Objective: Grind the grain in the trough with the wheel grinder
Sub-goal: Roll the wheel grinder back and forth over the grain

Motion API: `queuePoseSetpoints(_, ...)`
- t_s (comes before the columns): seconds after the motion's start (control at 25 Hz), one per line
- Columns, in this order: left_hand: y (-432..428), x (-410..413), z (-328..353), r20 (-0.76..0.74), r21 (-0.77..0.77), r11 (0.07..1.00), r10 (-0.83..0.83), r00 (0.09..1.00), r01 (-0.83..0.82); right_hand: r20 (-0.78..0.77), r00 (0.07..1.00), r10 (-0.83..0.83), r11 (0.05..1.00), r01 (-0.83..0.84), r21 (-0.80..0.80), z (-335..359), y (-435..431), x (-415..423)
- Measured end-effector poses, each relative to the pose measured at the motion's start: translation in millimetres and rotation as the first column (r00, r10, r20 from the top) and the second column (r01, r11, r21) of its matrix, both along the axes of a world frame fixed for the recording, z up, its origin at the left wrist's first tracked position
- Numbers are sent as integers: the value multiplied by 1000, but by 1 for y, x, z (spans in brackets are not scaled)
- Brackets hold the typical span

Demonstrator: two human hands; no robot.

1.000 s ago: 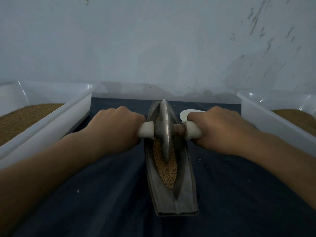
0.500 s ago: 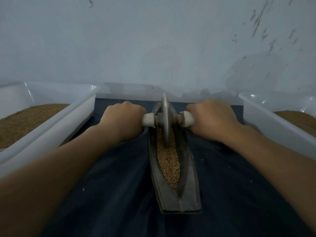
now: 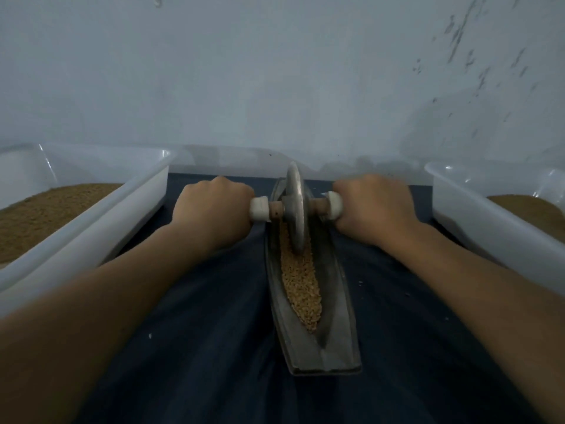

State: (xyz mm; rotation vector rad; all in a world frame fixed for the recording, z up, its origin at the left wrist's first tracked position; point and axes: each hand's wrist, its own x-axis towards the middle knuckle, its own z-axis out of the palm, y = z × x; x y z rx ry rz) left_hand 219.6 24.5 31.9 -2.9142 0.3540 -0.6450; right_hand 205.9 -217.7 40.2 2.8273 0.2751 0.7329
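Grey metal makes up both tools. The wheel grinder (image 3: 296, 209) stands on its edge at the far end of the trough (image 3: 333, 347), a narrow boat-shaped channel. The trough's long axis runs straight away from the person, and its blunt near end points back between the forearms.

The left hand (image 3: 214, 206) is curled tight around the white handle end on its side of the wooden axle (image 3: 318, 205). The right hand (image 3: 376, 206) is clamped the same way on the other end. Each grip sits just outside a trough wall, level with the wheel, and neither looks nearer to it than the other.

The grain (image 3: 301, 280) lies in the bottom of the channel as a tan strip. It starts under the wheel rim and runs from the grip back toward the person, stopping short of the near tip. Nearly all of it is therefore on the body side of the grip, in line with the trough. The coming stroke looks like an even pull straight back, so that the wheel does not climb a wall. The kernels look mostly whole, so the grinding seems far from done.

Beneath the grip is a table under dark blue cloth (image 3: 198, 347), flecked with pale crumbs. Outboard of each grip stands a white plastic tub holding brown meal or grain, the left tub (image 3: 91, 228) and the right tub (image 3: 489, 228). Beyond the grip rises a pale, scuffed wall (image 3: 275, 71).
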Motion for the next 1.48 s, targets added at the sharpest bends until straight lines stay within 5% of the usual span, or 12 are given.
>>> queuePoseSetpoints(0.12,5,-16,1,-26,26,1000,-12,1000,13,-62,998,-10,1000,11,23,3,-1,-13)
queuePoseSetpoints(0.32,31,-52,-7,214,142,962,-260,942,234,214,961,178,983,-164,-82,-9,-19,-63)
queuePoseSetpoints(0.48,13,-16,-14,30,6,999,-53,998,53,126,991,44,995,-32,-95,-12,-3,-17)
queuePoseSetpoints(0.64,-8,12,6,56,41,999,-12,998,10,13,1000,-12,998,11,61,-4,5,13)
queuePoseSetpoints(0.72,-9,-1,13,75,126,991,-65,995,55,-28,1000,-2,991,6,130,-11,-5,-5)
queuePoseSetpoints(0.92,25,-51,2,192,218,937,-315,929,273,190,960,208,977,-211,-1,-28,-29,-69)
queuePoseSetpoints(1.24,-15,-5,17,61,127,992,10,998,-18,-50,998,-49,989,56,139,-11,-2,0)
queuePoseSetpoints(1.48,20,-61,0,250,209,951,-279,927,229,48,978,204,977,-206,46,-13,-26,-77)
